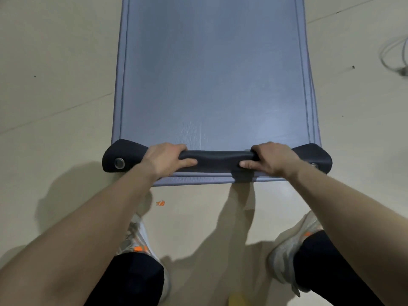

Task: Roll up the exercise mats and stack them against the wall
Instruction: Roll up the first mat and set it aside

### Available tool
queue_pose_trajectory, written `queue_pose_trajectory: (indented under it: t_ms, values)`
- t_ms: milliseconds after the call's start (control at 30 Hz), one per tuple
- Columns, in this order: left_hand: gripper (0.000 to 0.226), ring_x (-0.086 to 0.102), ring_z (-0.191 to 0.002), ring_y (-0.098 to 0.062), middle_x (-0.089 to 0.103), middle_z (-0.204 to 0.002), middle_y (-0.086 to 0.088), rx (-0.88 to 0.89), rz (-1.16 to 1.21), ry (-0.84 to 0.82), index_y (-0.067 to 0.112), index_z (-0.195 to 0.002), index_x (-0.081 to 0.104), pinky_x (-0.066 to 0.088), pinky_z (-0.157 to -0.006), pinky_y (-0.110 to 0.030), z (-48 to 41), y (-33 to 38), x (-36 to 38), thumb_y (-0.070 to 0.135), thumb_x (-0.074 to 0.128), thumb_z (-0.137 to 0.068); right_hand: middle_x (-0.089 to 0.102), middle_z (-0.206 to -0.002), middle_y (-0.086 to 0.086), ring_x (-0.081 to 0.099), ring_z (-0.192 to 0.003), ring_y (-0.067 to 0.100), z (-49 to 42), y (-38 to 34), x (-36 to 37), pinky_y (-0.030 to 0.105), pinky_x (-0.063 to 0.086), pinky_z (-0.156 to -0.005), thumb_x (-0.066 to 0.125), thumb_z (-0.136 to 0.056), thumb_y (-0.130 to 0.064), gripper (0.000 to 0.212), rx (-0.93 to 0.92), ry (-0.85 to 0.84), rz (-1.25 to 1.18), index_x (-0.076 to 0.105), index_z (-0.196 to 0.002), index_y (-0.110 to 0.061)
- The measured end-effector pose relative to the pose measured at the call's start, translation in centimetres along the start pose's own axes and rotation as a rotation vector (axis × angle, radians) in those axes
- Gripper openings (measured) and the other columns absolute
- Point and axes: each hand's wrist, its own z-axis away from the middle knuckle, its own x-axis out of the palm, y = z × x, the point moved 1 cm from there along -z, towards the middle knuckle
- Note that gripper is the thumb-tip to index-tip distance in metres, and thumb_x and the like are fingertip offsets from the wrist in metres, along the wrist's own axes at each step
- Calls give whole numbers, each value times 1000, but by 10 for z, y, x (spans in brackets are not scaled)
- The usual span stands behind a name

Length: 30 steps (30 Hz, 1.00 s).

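Exercise mat (212, 74), blue-grey: flat on the floor (55, 85), running away from the person; layered edges show beneath it at the right and near sides. Black end band (217, 159), metal eyelet (119, 163) at its left corner: curled over at the mat's near end. Left hand (167, 160), right hand (271, 159): each clamped round the curled band, thumbs on its near face. White shoes (287, 257) and an orange scrap (160, 203): near. White cable (395, 56): well apart, right.

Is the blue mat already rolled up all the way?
No, only its dark near edge is curled over, gripped by the left hand and right hand; the rest of the mat lies flat on the floor.
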Motion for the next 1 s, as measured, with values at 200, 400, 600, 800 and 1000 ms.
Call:
queue_pose_trajectory:
  t_ms: [200,400,600,800,1000]
  values:
    - [61,58,-97,-26,68,-110,-1,-107,4,-104,33,-106,61,46,-82,-40,-54,-13,-22,86,41,-85,67,-93,1,62,-94,29,-48,6,-37,40,46,-80,47,-80,-88,72,156,-52,-85,63,-94,-19]
    - [68,53,-107,-28,62,-110,-5,-272,-273,221,29,-107,62,34,-89,-44,-72,3,-14,87,38,-82,58,-127,13,52,-117,39,-21,-25,17,54,31,-108,42,-84,-81,82,26,537,149,57,-123,-10]
    - [69,51,-114,-34,60,-123,-7,-78,-137,607,21,-119,68,37,-104,-48,-42,6,28,78,47,-85,56,-125,8,51,-112,33,-50,-6,14,50,31,-109,41,-62,-100,111,7,347,307,49,-129,-11]
    - [97,53,-125,-30,58,-137,-6,155,-208,405,20,-143,54,36,-113,-48,-51,-21,14,69,81,-64,51,-126,12,49,-111,36,-47,-6,22,56,31,-109,60,-62,-91,117,56,447,321,42,-143,-9]
    - [85,62,-110,-19,65,-123,9,59,-37,105,37,-139,56,50,-93,-38,-40,-11,-16,68,79,-64,59,-108,-1,57,-97,27,-39,-14,-5,39,46,-82,62,-60,-88,89,36,210,253,54,-126,-29]
